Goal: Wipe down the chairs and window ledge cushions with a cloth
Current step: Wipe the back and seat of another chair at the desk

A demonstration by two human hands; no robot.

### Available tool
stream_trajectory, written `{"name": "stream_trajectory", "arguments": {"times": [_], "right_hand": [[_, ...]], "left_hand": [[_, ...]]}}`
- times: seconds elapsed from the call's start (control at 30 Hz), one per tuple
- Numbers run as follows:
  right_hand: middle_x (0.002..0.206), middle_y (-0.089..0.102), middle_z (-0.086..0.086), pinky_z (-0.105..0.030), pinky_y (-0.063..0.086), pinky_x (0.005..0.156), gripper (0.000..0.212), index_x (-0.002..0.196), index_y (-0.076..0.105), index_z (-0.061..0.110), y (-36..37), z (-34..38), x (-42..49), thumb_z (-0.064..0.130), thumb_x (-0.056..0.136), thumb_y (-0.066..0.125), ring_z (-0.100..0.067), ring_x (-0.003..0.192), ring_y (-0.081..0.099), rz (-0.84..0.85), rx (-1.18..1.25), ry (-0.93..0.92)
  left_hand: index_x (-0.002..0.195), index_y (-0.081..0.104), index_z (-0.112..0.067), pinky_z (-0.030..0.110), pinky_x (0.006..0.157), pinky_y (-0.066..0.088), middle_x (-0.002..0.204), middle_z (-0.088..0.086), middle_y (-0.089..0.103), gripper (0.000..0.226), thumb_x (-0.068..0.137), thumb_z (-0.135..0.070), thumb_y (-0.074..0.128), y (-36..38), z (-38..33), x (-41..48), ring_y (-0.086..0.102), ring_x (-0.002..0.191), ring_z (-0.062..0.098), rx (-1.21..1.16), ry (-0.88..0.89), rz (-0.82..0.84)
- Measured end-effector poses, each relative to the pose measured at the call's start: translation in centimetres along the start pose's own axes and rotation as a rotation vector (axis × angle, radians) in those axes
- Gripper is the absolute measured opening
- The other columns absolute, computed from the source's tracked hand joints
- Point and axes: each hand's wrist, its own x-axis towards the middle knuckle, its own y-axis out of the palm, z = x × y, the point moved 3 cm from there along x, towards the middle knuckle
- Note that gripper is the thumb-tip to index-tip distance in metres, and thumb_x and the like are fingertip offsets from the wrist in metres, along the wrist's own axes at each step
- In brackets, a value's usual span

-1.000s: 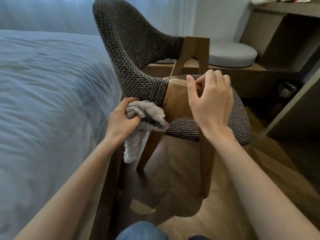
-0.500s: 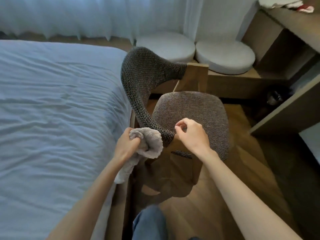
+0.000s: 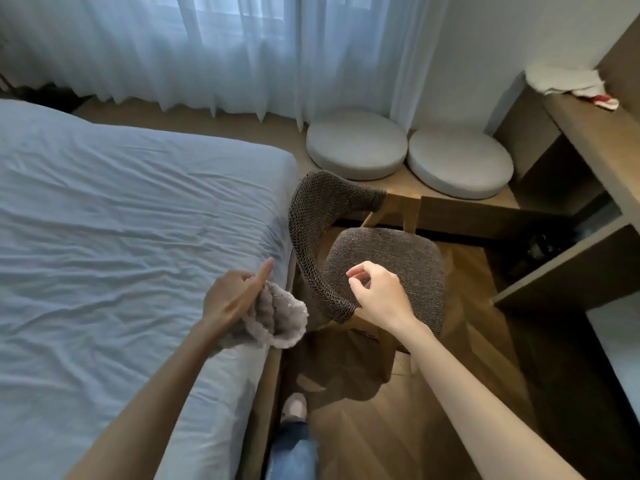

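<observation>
Grey fluffy cloth [image 3: 277, 318] sits bunched in the left hand [image 3: 232, 299]; the right hand [image 3: 377, 294] hovers loosely curled, holding nothing, above the brown woven-fabric chair [image 3: 388, 265].

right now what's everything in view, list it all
bed: 1, pale blue sheet, left
chair: 1, brown woven fabric on wood frame, centre, beside bed
cushions: 2, pale grey, round, side by side on window ledge
cloth: 1, grey, bunched at bed's edge
curtains: white sheer, across the top
desk: 1, wood, right edge
fabric pile: 1, white, desk's far end
floor: brown wood, under chair
leg: 1, blue jeans, bottom centre
left hand: grips cloth
right hand: fingers loosely curled, empty, over chair
</observation>
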Motion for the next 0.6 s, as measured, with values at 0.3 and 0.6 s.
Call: {"name": "stream_trajectory", "arguments": {"times": [0.3,0.6], "right_hand": [[0.119,0.056,0.002,-0.032,0.048,0.087,0.023,0.116,0.059,0.023,5.8,0.5,10.9,0.026,0.093,0.056,-0.015,0.099,0.057,0.059,0.071,0.160],[0.144,0.043,-0.001,-0.026,0.033,0.104,0.054,0.142,0.041,0.017,14.1,0.2,20.4,0.027,0.092,0.059,-0.018,0.131,0.042,0.170,0.119,0.302]], "left_hand": [[0.112,0.064,-0.029,0.033,0.072,0.047,0.065,-0.006,0.057,0.038,0.076,-0.026,0.072,1.3,-0.3,15.9,0.062,0.076,0.020,0.145,0.145,0.213],[0.131,0.056,-0.030,0.017,0.059,0.039,0.052,-0.006,0.060,0.053,0.082,-0.046,0.068,5.7,-0.1,31.3,0.060,0.062,-0.002,0.210,0.258,0.528]]}}
